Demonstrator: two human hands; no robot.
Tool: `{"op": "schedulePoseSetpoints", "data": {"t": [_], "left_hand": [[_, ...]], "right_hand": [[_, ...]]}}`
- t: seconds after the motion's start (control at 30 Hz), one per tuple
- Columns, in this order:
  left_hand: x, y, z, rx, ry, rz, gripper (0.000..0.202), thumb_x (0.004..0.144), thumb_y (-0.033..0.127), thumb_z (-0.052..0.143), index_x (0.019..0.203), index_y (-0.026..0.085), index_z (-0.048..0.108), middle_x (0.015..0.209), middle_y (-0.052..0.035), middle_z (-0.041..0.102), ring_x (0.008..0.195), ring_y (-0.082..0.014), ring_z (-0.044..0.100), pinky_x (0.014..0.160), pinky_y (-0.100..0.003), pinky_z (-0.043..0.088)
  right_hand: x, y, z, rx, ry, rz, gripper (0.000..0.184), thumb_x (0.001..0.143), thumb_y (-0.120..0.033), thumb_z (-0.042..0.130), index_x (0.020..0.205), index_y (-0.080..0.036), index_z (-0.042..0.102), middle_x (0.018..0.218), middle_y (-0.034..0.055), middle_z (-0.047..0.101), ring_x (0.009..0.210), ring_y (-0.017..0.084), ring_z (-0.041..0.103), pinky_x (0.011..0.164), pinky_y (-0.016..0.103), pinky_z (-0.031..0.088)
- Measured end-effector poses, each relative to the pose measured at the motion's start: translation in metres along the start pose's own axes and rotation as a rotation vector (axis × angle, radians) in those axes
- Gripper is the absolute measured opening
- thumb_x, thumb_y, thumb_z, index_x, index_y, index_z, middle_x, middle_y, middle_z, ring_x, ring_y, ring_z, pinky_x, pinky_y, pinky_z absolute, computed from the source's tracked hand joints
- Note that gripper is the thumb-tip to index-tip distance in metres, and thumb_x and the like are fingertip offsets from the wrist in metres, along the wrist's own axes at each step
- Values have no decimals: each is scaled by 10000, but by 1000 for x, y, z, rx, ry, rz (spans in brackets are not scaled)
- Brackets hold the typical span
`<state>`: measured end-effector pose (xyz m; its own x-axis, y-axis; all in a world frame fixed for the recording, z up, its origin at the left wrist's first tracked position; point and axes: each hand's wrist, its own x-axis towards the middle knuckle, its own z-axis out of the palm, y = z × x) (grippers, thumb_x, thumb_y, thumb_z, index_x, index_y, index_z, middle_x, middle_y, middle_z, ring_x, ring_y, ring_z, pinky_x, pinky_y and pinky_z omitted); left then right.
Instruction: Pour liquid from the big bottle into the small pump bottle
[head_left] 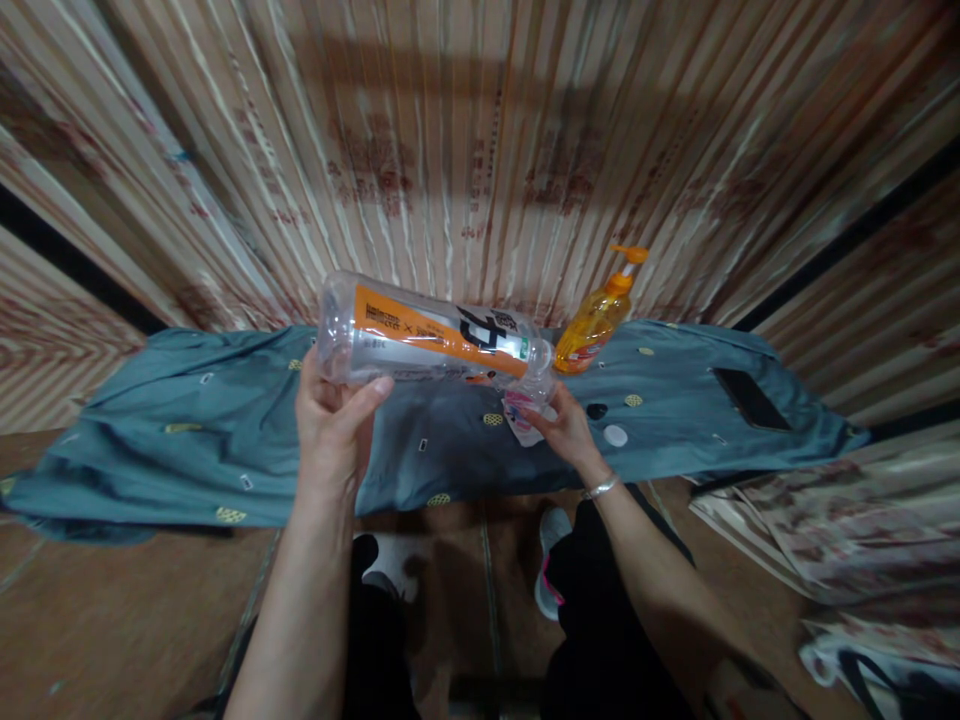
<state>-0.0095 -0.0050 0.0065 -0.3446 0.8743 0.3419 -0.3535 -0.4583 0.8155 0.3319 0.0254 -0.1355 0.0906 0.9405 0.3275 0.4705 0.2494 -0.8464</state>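
A large clear plastic bottle point(431, 335) with an orange and black label lies sideways in the air above the cloth, its neck pointing right. My left hand point(337, 405) grips its base end, thumb along the near side. At the neck, my right hand point(566, 425) has its fingers closed around the bottle. Just below the neck, a pink and white packet point(521, 415) shows by my right thumb; whether the thumb touches it I cannot tell. Behind and to the right, an orange pump bottle point(596, 325) stands close to the clear bottle's mouth.
A blue-green patterned cloth point(187, 430) covers the narrow table. On it lie a white round cap point(616, 435), a small dark oval thing point(597, 411) and a black phone point(750, 398). Striped, printed sheeting point(450, 150) hangs behind. A bag point(862, 660) is at lower right.
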Motion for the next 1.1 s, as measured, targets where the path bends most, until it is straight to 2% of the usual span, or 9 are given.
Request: {"op": "schedulePoseSetpoints", "data": {"t": [0.3, 0.63, 0.73, 0.9, 1.1], "left_hand": [[0, 3, -1, 15, -15, -6, 703, 538, 458, 1311, 1108, 325, 921, 1239, -41, 934, 1245, -350, 891, 1284, -589, 702], [1, 4, -4, 37, -34, -15, 726, 536, 492, 1313, 1113, 330, 903, 1222, -34, 930, 1253, -351, 889, 1280, -585, 701], [1, 4, -4, 36, -33, -11, 699, 555, 488, 1308, 1093, 333, 890, 1231, -38, 925, 1261, -355, 885, 1270, -586, 703], [0, 3, -4, 31, -41, -16, 701, 604, 425, 1288, 1170, 329, 885, 1270, -61, 915, 1335, -383, 873, 1272, -591, 688], [0, 4, -2, 40, -27, -8, 784, 560, 508, 1304, 1218, 366, 902, 1262, -34, 935, 1257, -358, 896, 1282, -593, 705]], "right_hand": [[0, 1, 0, -7, -1, -10, 541, 923, -507, 979, 1396, -317, 797, 1289, 113, 968, 1266, 439, 905, 1095, 573, 738], [0, 3, 1, 0, -5, 6, 585, 937, -575, 986, 1423, -310, 796, 1264, 110, 963, 1261, 430, 903, 1133, 578, 728], [0, 1, 0, -7, -8, 9, 587, 933, -570, 994, 1419, -307, 797, 1277, 115, 961, 1282, 437, 902, 1144, 589, 727], [0, -3, -3, -18, -23, 10, 556, 941, -529, 1001, 1415, -314, 806, 1293, 106, 970, 1291, 430, 906, 1117, 564, 736], [0, -1, -1, 15, -8, 20, 555, 907, -511, 1000, 1382, -310, 794, 1300, 115, 967, 1255, 431, 907, 1120, 578, 728]]}}
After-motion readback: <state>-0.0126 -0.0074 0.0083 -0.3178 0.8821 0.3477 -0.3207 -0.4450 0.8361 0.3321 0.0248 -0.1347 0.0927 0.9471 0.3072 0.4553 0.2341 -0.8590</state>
